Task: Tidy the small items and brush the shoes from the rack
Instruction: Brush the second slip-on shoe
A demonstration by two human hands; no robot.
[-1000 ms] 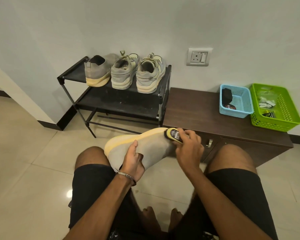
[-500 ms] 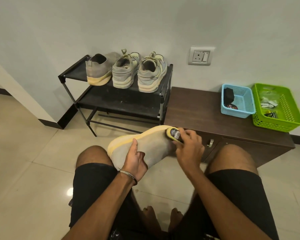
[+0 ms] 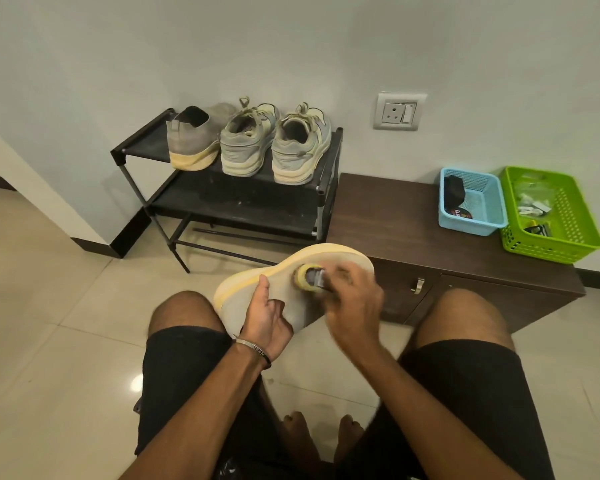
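Note:
I sit facing a black shoe rack point(image 3: 142, 147). My left hand point(image 3: 265, 315) grips a grey shoe with a pale yellow sole point(image 3: 257, 275), held on its side above my knees. My right hand point(image 3: 352, 299), blurred by motion, holds a small yellow brush point(image 3: 309, 277) against the middle of the shoe's grey side. On the rack's top shelf stand the matching grey shoe point(image 3: 193, 138) and a pair of grey laced sneakers point(image 3: 276, 143).
A dark wooden cabinet point(image 3: 388, 220) stands right of the rack. On it sit a blue basket point(image 3: 471, 202) holding dark items and a green basket point(image 3: 551, 216) holding small packets. A wall socket point(image 3: 399, 112) is above. Glossy beige floor tiles point(image 3: 49, 323) spread to the left.
My right hand slid the brush from the shoe's toe end left toward its middle. The left hand keeps its grip; the shoe has barely shifted.

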